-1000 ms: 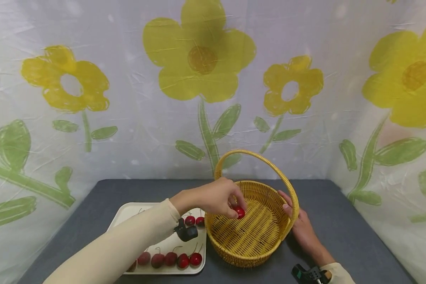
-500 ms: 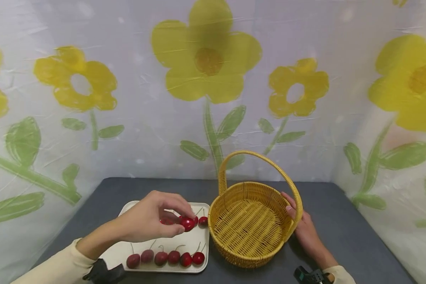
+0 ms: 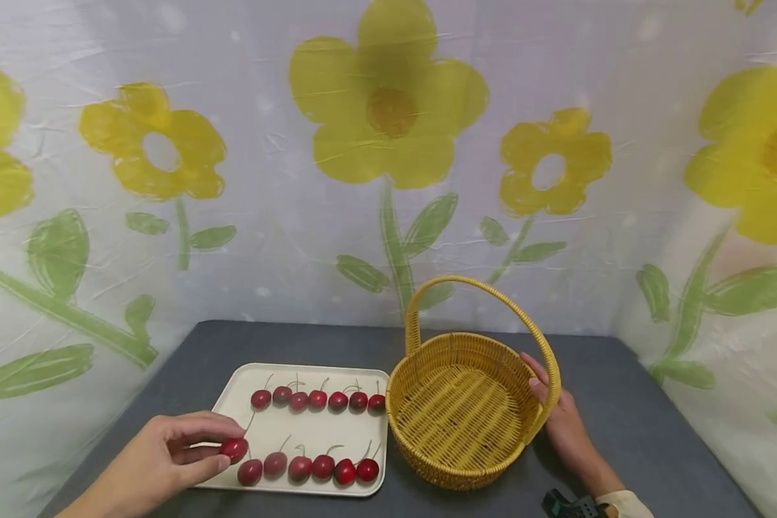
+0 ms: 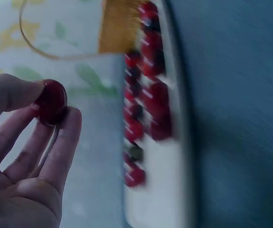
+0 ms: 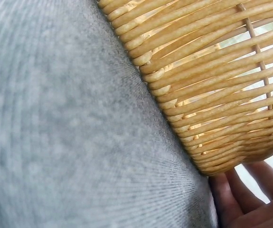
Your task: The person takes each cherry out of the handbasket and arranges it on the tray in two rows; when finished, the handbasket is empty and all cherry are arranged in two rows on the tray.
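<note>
My left hand (image 3: 158,457) pinches a dark red cherry (image 3: 234,450) between thumb and fingers, at the tray's left edge. In the left wrist view the held cherry (image 4: 52,102) has its stem hanging down along the fingers. On the white tray (image 3: 317,433) lie two rows of stemmed cherries; the far row (image 3: 317,399) and near row (image 3: 322,467) each have several. Beside it stands a yellow wicker basket (image 3: 460,424) with a tall handle; no cherries show inside. My right hand (image 3: 568,424) rests against the basket's right side, fingertips partly hidden by the wicker.
A dark grey tabletop (image 3: 324,345) lies under the tray and basket. Behind it hangs a pale cloth (image 3: 265,273) printed with yellow flowers. The tray's right edge almost meets the basket. The arched handle (image 3: 485,286) rises over the basket's opening.
My left hand, holding the cherry, has moved from above the basket leftward across the tray to its left edge. The right hand stays at the basket. The view has shifted slightly.
</note>
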`<state>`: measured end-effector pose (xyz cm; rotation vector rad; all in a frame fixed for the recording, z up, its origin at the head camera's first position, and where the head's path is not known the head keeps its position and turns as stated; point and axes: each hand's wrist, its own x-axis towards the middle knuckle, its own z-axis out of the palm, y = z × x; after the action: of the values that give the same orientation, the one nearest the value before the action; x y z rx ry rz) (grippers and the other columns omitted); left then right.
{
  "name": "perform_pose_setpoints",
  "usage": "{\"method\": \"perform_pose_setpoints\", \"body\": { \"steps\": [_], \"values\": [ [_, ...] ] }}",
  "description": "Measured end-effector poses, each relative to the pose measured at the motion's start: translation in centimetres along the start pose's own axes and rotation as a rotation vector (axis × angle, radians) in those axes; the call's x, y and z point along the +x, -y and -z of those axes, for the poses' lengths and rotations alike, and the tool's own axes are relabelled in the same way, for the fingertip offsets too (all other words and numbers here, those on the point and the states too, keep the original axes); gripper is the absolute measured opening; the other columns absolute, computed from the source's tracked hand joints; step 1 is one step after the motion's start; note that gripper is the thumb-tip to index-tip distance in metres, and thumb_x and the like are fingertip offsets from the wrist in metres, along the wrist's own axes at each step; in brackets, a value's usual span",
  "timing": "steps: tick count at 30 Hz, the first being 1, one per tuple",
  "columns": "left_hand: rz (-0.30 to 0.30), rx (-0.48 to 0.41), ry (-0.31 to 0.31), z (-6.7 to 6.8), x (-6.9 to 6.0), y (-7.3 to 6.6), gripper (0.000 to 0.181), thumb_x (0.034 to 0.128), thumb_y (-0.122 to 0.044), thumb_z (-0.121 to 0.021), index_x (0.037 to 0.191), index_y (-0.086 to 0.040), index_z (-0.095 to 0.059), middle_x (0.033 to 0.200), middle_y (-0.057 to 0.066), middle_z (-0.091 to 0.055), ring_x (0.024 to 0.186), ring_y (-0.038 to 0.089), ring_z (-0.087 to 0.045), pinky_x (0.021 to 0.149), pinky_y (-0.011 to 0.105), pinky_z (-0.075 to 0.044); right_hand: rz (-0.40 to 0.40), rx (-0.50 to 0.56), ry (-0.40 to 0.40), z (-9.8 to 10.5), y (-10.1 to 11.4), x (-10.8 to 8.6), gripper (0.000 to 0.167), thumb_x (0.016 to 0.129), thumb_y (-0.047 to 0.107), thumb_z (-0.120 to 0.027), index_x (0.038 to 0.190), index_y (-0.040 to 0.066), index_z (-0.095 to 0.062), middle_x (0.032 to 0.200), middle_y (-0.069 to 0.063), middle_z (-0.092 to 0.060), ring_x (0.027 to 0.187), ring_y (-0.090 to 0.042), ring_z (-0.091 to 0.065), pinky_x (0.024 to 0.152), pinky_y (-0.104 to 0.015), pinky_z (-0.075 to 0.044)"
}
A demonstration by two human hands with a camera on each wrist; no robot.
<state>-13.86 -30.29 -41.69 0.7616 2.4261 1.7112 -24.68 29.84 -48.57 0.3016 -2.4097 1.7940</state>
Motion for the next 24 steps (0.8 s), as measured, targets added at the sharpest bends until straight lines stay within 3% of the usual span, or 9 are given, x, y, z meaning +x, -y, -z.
{"method": "perform_pose_setpoints", "body": {
  "steps": [4,6,9,11,15,18,21,24],
  "values": [
    [0.108,0.089,-0.039,0.7,-1.5,3.1,0.027,0.0986,0.001,-0.078,0.124,0.009,-0.074,0.116,-0.006,-0.081,0.102,0.004,-0.078,0.082,0.029,-0.068,-0.001,0.002,-0.003,0.1,-0.2,0.0,0.056,0.12,0.038,-0.043,0.173,0.02,-0.036,0.167,-0.02,-0.049,0.133,0.005,-0.06,0.097,-0.016,-0.056],
    [0.167,0.149,-0.039,0.8,-1.8,4.1,0.026,0.0985,-0.003,-0.08,0.122,0.008,-0.076,0.114,-0.006,-0.081,0.1,-0.001,-0.076,0.081,0.028,-0.068,0.0,0.002,0.001,0.1,-0.2,0.0,0.056,0.12,0.038,-0.043,0.173,0.02,-0.036,0.167,-0.02,-0.05,0.133,0.005,-0.06,0.097,-0.017,-0.057],
    [0.197,0.248,-0.044,0.8,-1.9,5.1,0.026,0.0963,-0.009,-0.084,0.119,0.003,-0.079,0.112,0.001,-0.081,0.098,-0.004,-0.074,0.08,0.027,-0.067,-0.002,-0.005,0.004,0.0,-0.3,0.0,0.055,0.12,0.039,-0.043,0.173,0.022,-0.036,0.167,-0.02,-0.05,0.132,0.005,-0.06,0.097,-0.017,-0.057],
    [0.192,0.313,-0.047,0.6,-1.9,5.4,0.025,0.0952,-0.012,-0.086,0.118,-0.001,-0.08,0.11,0.001,-0.081,0.096,-0.005,-0.073,0.079,0.024,-0.067,-0.002,-0.015,0.003,0.0,-0.3,0.1,0.055,0.12,0.039,-0.043,0.172,0.024,-0.037,0.167,-0.019,-0.05,0.132,0.006,-0.06,0.097,-0.017,-0.057],
    [0.087,0.512,-0.075,0.0,-1.9,5.9,0.022,0.0911,-0.018,-0.091,0.111,-0.013,-0.083,0.105,-0.007,-0.082,0.095,-0.008,-0.07,0.076,0.02,-0.063,-0.001,-0.032,0.001,0.0,-0.3,0.2,0.055,0.12,0.04,-0.043,0.172,0.025,-0.037,0.167,-0.018,-0.051,0.131,0.008,-0.059,0.097,-0.015,-0.055],
    [0.047,0.638,-0.105,-0.4,-1.8,6.1,0.023,0.0888,-0.024,-0.093,0.109,-0.019,-0.084,0.103,-0.013,-0.082,0.095,-0.009,-0.069,0.077,0.021,-0.062,-0.004,-0.043,-0.009,0.0,-0.3,0.2,0.054,0.12,0.041,-0.043,0.172,0.025,-0.038,0.168,-0.017,-0.05,0.132,0.01,-0.058,0.098,-0.014,-0.054],
    [0.081,0.642,-0.111,-0.6,-1.5,6.0,0.028,0.089,-0.027,-0.093,0.114,-0.018,-0.084,0.105,-0.01,-0.083,0.096,-0.007,-0.071,0.08,0.022,-0.063,-0.02,-0.054,-0.01,0.1,-0.2,0.2,0.055,0.12,0.041,-0.042,0.172,0.025,-0.037,0.17,-0.016,-0.047,0.131,0.013,-0.055,0.098,-0.011,-0.052],
    [0.156,0.556,-0.107,-0.4,-1.2,5.4,0.035,0.0915,-0.026,-0.091,0.122,-0.013,-0.082,0.114,0.0,-0.084,0.1,0.0,-0.076,0.083,0.024,-0.065,-0.026,-0.074,-0.015,0.3,0.2,0.2,0.056,0.12,0.042,-0.042,0.173,0.024,-0.035,0.173,-0.016,-0.044,0.131,0.017,-0.051,0.099,-0.007,-0.047]
  ]
}}
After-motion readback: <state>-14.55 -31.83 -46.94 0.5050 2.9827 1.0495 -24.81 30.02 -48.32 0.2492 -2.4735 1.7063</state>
